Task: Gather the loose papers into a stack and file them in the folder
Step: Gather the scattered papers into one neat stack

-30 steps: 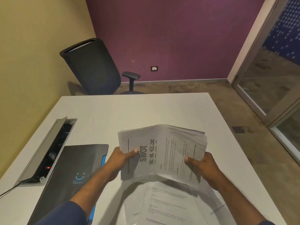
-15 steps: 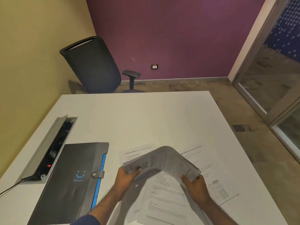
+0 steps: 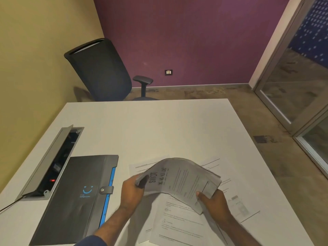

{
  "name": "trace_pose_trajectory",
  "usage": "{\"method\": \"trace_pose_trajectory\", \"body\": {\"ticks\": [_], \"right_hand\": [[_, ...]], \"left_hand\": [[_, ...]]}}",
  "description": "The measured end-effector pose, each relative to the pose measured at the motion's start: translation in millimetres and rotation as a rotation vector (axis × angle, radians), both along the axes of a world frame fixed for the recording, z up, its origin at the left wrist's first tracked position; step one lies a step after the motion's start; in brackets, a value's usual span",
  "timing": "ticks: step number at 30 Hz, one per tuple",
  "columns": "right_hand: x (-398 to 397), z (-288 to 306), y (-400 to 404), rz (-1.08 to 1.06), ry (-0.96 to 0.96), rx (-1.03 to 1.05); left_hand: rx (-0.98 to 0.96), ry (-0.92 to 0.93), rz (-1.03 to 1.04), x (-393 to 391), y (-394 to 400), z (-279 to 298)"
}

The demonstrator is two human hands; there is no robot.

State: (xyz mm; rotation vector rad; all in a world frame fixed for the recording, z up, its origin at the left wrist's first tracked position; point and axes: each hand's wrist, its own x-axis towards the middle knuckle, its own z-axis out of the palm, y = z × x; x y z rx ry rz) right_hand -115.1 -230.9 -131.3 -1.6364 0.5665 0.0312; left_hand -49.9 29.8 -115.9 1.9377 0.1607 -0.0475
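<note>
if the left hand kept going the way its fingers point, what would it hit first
The left hand already grips the paper stack, fingers pointing right, so the stack itself comes first. Past it lies the right hand on the far edge, though depth is hard to judge.

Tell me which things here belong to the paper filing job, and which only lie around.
For the job: bundle of papers held by left hand and right hand; loose sheets on the table; closed folder.

Lying about: cable box, office chair, wall socket.

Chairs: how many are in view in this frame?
1. A black office chair stands past the far left corner of the white table, against the yellow wall. The table hides its base; nothing suggests another.
</note>
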Motion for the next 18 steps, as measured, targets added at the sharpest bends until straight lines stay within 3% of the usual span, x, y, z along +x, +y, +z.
{"method": "trace_pose_trajectory", "body": {"ticks": [3, 6, 11, 14, 18], "right_hand": [[15.1, 26.9, -10.0, -0.047, -0.127, -0.013], [31.9, 46.7, -23.0, -0.075, -0.236, -0.295], [52.0, 81.7, -17.1, 0.217, -0.365, -0.715], [62.2, 86.2, -7.3, 0.403, -0.317, -0.719], [64.8, 89.2, -3.6, 0.5, -0.282, -0.536]], "left_hand": [[0.18, -0.078, -0.058, 16.4, 3.7, 25.9], [0.316, -0.084, -0.189, 38.2, 10.6, 49.8], [0.512, -0.096, -0.438, 61.9, 11.4, 91.3], [0.561, -0.118, -0.545, 67.9, 2.7, 119.4], [0.656, -0.137, -0.614, 72.5, -5.4, 141.7]]}}
